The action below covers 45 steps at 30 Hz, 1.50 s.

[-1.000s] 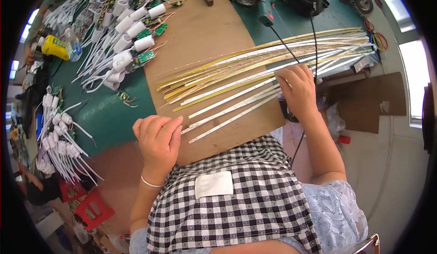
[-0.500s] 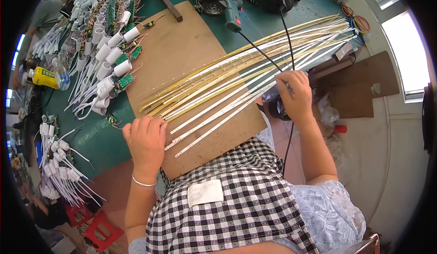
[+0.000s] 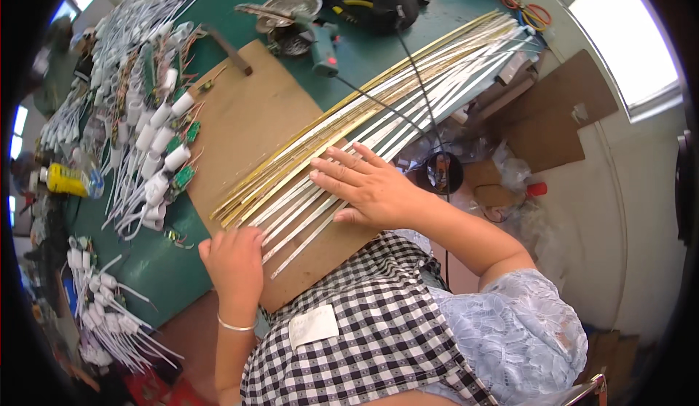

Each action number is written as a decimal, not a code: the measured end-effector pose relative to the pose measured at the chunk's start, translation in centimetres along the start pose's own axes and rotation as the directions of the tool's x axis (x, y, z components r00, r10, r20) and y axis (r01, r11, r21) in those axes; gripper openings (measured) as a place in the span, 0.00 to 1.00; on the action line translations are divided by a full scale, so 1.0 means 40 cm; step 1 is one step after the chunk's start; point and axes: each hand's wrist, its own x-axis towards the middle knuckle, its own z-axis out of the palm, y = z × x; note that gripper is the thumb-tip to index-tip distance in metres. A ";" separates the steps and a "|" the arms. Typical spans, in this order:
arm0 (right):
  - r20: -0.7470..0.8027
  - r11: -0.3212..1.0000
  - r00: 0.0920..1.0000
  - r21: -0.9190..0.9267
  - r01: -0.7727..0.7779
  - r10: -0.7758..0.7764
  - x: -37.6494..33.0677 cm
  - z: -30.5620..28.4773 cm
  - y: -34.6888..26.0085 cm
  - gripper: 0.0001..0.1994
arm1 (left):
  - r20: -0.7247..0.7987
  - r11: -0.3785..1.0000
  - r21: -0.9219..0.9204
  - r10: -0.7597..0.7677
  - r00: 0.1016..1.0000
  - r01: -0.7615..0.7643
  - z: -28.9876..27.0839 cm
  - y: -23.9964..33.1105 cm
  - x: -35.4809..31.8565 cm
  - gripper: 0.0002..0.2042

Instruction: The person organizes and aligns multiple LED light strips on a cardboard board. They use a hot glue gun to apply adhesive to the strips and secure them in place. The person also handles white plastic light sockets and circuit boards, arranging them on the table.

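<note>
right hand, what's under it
White strips run beneath the right hand, over a brown board; whatever its palm and fingers cover can't be seen.

White strips (image 3: 297, 233) partly hidden beneath the hands (image 3: 371, 191)

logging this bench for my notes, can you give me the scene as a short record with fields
left hand: fingers curled at the near ends of the strips; grip unclear
right hand: palm down, fingers spread, over the white strips
strips: thin, white and yellow, fanned side by side
under strips: brown board, partly; far ends reach past it
surface: green table
left side: white cylinders with wires and circuit boards
far side: green-handled tool with dark cord; black bag
</note>
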 end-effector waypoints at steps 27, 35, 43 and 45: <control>0.197 0.984 0.979 -0.157 0.089 -0.057 0.038 -0.008 -0.113 0.40 | -0.101 0.110 -0.991 -0.261 0.960 -0.074 0.080 0.090 -0.057 0.37; 0.207 0.991 0.977 -0.111 0.076 -0.051 0.014 -0.003 -0.122 0.39 | -0.201 0.747 -0.663 -0.229 0.952 0.040 -0.007 -0.026 -0.103 0.28; 0.191 0.994 0.980 -0.078 0.073 -0.057 0.018 -0.012 -0.121 0.38 | -0.214 0.968 -0.168 -0.222 0.951 0.188 0.016 -0.111 -0.057 0.03; 0.088 0.997 0.994 -0.016 0.073 -0.071 0.023 -0.018 -0.114 0.35 | -0.182 0.941 -0.250 -0.279 0.943 0.230 0.009 -0.109 -0.056 0.02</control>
